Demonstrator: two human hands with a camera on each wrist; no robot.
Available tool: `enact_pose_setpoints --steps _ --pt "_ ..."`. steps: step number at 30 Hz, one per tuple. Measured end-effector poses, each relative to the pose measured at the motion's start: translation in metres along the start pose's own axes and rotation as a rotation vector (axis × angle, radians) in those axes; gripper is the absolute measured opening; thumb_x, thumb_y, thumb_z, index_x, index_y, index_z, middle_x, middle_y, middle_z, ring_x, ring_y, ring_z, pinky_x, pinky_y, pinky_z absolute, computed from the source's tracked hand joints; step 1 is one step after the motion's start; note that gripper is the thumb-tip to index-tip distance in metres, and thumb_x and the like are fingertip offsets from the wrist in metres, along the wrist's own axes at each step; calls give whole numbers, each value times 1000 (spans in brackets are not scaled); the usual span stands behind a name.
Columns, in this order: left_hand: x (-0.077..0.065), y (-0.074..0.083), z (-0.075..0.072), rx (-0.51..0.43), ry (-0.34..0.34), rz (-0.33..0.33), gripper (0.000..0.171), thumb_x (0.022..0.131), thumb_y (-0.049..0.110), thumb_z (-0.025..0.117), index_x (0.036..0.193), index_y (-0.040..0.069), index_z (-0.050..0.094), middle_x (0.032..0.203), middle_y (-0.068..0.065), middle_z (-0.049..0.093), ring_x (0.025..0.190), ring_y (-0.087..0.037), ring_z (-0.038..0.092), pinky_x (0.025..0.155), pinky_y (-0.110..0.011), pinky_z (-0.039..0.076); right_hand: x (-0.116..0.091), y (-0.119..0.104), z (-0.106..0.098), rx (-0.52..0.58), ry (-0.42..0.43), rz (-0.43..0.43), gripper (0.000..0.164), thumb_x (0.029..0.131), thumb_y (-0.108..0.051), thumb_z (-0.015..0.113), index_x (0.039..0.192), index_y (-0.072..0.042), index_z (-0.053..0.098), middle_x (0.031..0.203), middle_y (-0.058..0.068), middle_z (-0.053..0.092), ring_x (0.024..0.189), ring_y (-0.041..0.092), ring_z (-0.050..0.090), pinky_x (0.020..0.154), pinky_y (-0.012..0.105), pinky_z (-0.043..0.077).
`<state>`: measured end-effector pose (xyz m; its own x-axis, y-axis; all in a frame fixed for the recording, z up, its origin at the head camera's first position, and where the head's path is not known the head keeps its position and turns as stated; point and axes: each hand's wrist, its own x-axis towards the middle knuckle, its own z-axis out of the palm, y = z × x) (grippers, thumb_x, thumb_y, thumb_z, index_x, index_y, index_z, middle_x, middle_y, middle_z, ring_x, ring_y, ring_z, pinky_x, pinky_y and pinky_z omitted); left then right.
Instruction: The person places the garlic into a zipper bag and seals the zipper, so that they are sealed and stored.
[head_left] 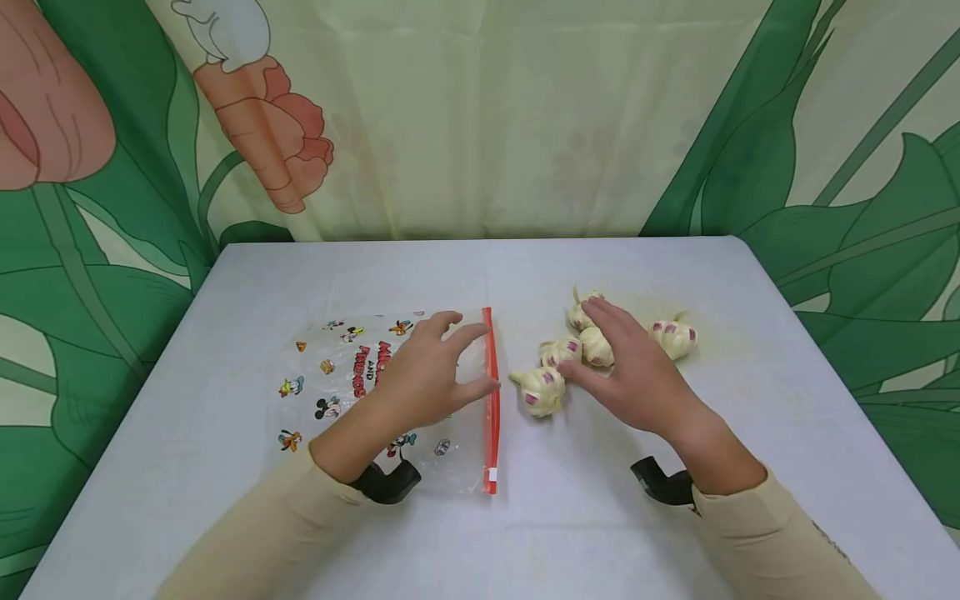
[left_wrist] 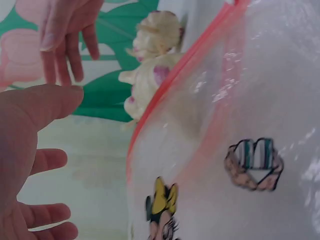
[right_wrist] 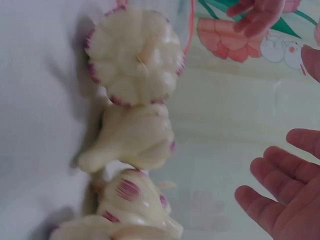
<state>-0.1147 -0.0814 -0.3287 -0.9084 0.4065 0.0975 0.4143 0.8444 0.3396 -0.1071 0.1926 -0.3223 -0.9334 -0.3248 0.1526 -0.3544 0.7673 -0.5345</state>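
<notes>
- Since my left hand (head_left: 427,375) and my right hand (head_left: 641,379) both hold nothing, I judge the step in hand to be a reach, ahead of any grasp.
- The right hovers over the garlic bulbs (head_left: 542,392), thumb and fingers well spread; the right wrist view shows them apart from the bulbs.
- The left hangs above the plastic bag (head_left: 345,379), about half open, fingers loosely bent.
- For the next move I would lower the right fingers around one bulb and steady the bag near its red zip strip (head_left: 492,417) with the left; the thin film could slide or crumple.
- At least five bulbs show on the white table (head_left: 570,533), most bunched together, one to the right of the hand; they are cream with purple patches and stubby stems.
- The bag lies spread out left of them, clear with cartoon prints; whether its zip is open, I cannot tell.
</notes>
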Motion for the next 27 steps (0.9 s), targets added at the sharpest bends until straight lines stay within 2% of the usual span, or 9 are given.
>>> enact_pose_setpoints --steps 5,12,18,22,27 --pt "7 6 15 64 -42 -6 67 86 55 71 144 25 56 147 -18 41 130 -38 42 98 -52 45 -3 1 16 67 23 -52 72 92 -31 72 150 -1 41 151 17 41 143 36 33 109 59 32" --pt "16 11 30 156 -113 -34 71 84 61 69 146 29 54 146 -18 40 130 -36 39 98 -51 44 -5 0 33 90 2 -86 67 92 -29 71 148 -2 45 149 17 45 140 36 37 107 59 35" --pt "19 12 39 186 -115 -51 67 84 58 70 142 26 58 142 -16 42 126 -32 40 98 -49 41 -5 -4 39 111 -13 -89 67 92 -34 71 147 -5 46 147 15 47 138 34 41 105 58 38" --pt "20 14 42 168 -120 -52 60 87 49 70 139 22 61 139 -17 44 122 -32 44 95 -47 43 -5 -5 43 114 -6 -99 67 92 -34 72 147 -4 47 147 14 48 137 33 43 105 56 39" --pt "19 14 42 51 -140 -77 52 88 32 70 137 15 61 138 -19 43 118 -32 49 89 -42 50 -5 -7 47 127 -4 -105 68 91 -32 73 146 -3 48 146 15 49 136 33 44 105 55 39"
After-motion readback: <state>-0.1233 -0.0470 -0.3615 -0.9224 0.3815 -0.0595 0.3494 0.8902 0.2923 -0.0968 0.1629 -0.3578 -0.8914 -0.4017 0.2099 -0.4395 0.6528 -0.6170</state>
